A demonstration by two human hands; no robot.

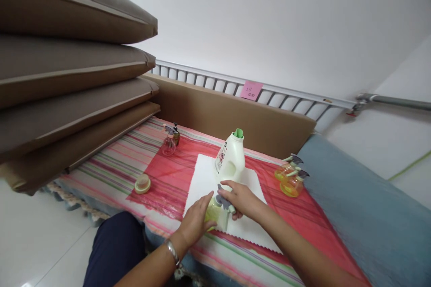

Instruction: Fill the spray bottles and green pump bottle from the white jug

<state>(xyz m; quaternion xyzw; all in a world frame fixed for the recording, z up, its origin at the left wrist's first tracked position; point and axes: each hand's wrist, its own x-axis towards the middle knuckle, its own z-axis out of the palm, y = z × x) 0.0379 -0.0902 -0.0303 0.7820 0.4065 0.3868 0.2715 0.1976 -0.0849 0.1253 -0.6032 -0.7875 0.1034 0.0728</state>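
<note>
A small pale-green spray bottle (215, 211) stands on a white cloth (205, 177) near the front of the table. My left hand (195, 219) is wrapped round its body. My right hand (240, 199) grips its grey trigger head (225, 202) from above. Just behind my hands stands a white detergent jug (230, 161) with a green spout, its cap off. A round pale-green cap (142, 183) lies to the left on the striped tablecloth (114, 168).
A clear spray bottle (169, 143) stands at the back left. Two yellow spray bottles (291, 179) stand at the right. Stacked brown cushions (67, 80) overhang the left side. A brown board (235, 119) lines the back, and a blue mat (363, 215) lies to the right.
</note>
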